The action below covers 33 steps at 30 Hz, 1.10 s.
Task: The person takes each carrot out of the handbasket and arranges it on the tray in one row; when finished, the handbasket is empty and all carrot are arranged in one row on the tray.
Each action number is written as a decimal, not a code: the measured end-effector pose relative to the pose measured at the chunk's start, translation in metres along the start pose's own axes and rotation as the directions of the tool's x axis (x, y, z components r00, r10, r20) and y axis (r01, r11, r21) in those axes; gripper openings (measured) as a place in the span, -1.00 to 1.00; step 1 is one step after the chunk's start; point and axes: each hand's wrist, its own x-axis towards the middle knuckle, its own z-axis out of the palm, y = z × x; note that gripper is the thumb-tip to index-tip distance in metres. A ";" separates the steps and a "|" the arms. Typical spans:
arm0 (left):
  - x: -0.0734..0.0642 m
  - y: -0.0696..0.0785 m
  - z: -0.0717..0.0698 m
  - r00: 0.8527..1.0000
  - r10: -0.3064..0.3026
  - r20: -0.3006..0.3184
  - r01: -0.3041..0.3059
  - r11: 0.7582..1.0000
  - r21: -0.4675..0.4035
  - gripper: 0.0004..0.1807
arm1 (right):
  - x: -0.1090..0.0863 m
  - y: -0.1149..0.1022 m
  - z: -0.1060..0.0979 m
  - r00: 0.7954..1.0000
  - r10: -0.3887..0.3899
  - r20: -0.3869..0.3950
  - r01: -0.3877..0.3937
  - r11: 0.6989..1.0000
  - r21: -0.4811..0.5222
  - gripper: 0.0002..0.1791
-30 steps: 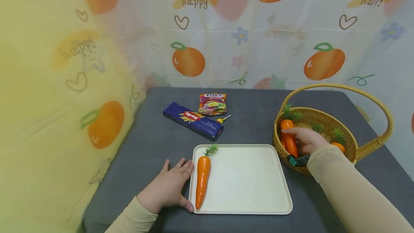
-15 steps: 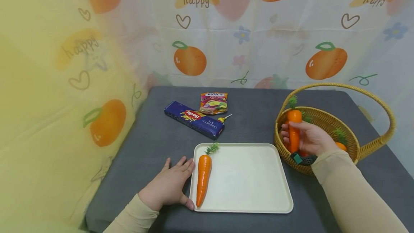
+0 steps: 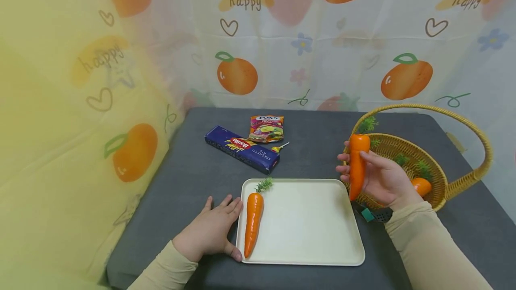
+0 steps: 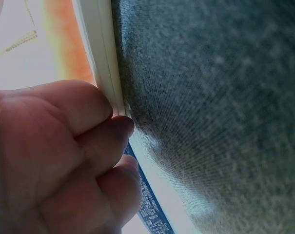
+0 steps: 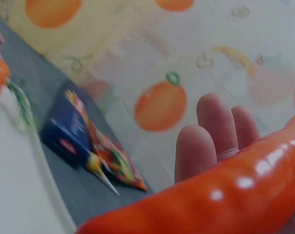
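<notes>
The right hand (image 3: pixel 384 181) held a carrot (image 3: pixel 357 167) near the tray's far right corner, its leafy top upward and its tip pointing down. The thumb lay on the near side and the fingers wrapped behind, so the hand was closed around the carrot's body; the right wrist view showed three fingertips beyond its glossy skin.

The left hand (image 3: pixel 209 232) held nothing: its fingers were spread, and fingertips and thumb touched the left edge of the tray (image 3: pixel 308 223). A second carrot (image 3: pixel 253 225) lay along the tray's left side, leaves toward the far edge.

To the right of the tray stood the basket (image 3: pixel 397 147), with more greenery and an orange piece (image 3: pixel 421 186) inside. Beyond the tray, on the worktop (image 3: pixel 161 209), were the box (image 3: pixel 242 149), the packet (image 3: pixel 266 129) and the lollipop (image 3: pixel 278 149).

The shine suggested a plastic carrot, probably light, stiff and hard to damage, though smooth enough to slip or turn in a loose grip. The thick upper body seemed the best place to hold it; the leaves looked flimsier, and the tapered tip offered little purchase.
</notes>
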 end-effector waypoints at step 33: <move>0.003 -0.006 0.007 1.000 0.018 -0.020 -0.019 1.000 -0.022 0.59 | 0.040 0.157 0.041 0.890 0.334 -0.312 -0.325 0.942 0.080 -0.20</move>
